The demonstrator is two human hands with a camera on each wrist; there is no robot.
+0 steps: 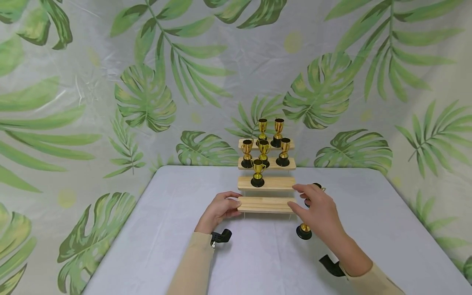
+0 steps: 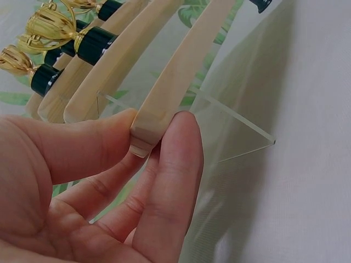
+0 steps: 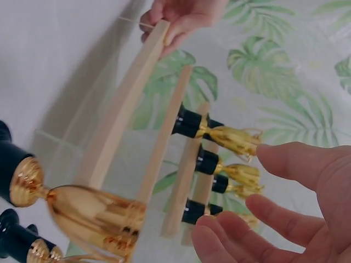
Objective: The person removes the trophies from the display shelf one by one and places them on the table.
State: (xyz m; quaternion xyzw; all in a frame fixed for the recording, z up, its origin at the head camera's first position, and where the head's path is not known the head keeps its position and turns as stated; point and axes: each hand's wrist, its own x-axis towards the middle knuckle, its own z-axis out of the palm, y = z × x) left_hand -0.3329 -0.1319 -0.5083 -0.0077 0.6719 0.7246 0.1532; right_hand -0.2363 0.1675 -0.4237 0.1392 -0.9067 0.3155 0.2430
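A tiered stand holds small gold trophy cups on black bases. Its lowest wooden shelf (image 1: 263, 205) bears no cup. My left hand (image 1: 221, 209) pinches the left end of that shelf; in the left wrist view the thumb (image 2: 93, 142) lies on one face and a finger on the other. My right hand (image 1: 318, 207) hovers by the shelf's right end, thumb and fingers spread with nothing between them. One trophy (image 1: 257, 174) stands on the shelf above, left of its middle. In the right wrist view a large gold trophy (image 3: 93, 213) shows close to the camera.
Three trophies stand on the second shelf (image 1: 273, 162) and two on the top shelf (image 1: 287, 144). Partly hidden behind my right hand, more trophies (image 1: 304, 232) stand on the white-covered table (image 1: 177, 213). A leaf-patterned cloth (image 1: 206, 69) hangs behind. Clear supports (image 2: 236, 115) hold the shelves.
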